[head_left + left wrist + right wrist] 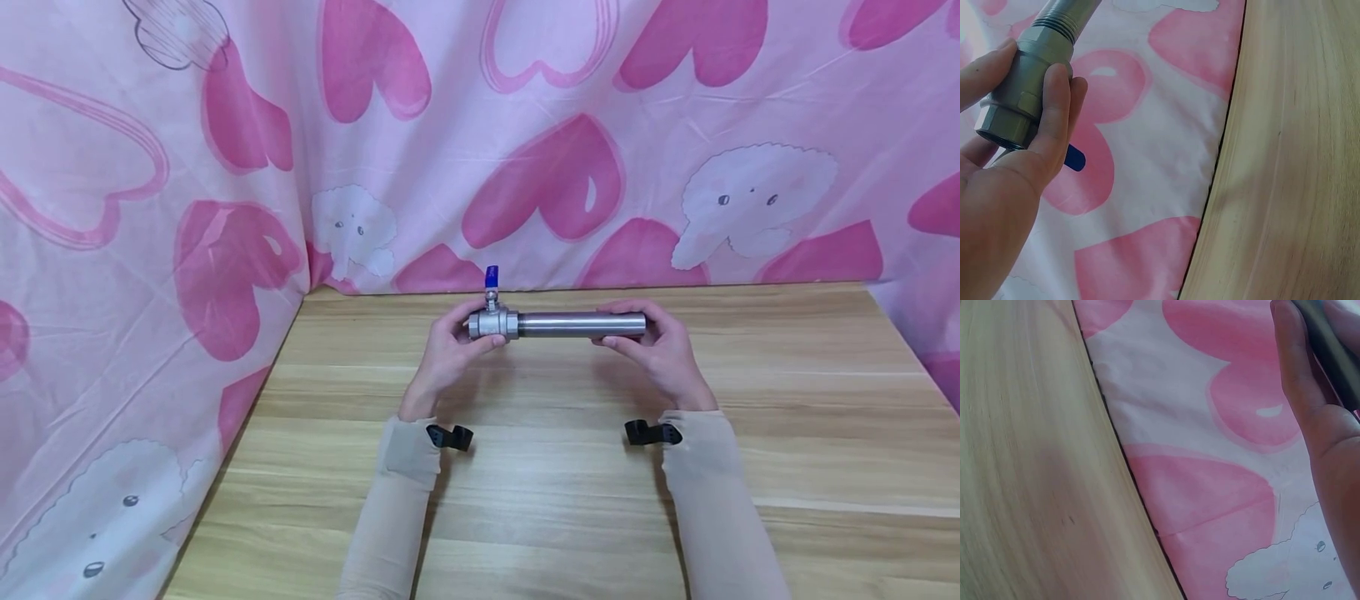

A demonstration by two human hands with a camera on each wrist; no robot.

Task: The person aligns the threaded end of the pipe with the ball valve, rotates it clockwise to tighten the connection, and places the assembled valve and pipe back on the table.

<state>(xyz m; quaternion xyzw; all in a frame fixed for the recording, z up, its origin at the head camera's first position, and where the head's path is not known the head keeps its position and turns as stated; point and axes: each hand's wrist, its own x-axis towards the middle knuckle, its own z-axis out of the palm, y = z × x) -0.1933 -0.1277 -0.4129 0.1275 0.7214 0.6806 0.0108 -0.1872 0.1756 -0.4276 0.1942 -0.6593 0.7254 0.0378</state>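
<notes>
Beige sleeves (pixel 384 517) nearest the camera, both forearms coming in over the near edge of the worktop (pixel 555 500). Black clip (pixel 453 437) on the inner side of the left cuff, matching black clip (pixel 651 432) on the right one.

Both hands occupied. Left hand (pixel 444 358) grips a metal ball valve (pixel 492 325), thumb on the near side, fingers round the far side. Right hand (pixel 669 350) holds the far-right end of a steel pipe (pixel 570 324), thumb near side, fingers behind; grip is narrow, about the pipe's thickness. Exact finger wrap on the right: can't tell, wrist view cuts it off.

Valve and pipe are joined end to end, roughly parallel to the worktop's far edge, nearer that edge than the near one, between the two far corners. Assembly is held up off the wood, soft shadows below. Some thread (pixel 1055 26) shows at the joint in the left wrist view; the valve's other end is hollow.

Blue-sleeved handle (pixel 491 277) sticks out square to the pipe, toward the far edge in the head view.

Pink heart-print cloth (pixel 450 158) runs along the far and left edges.
</notes>
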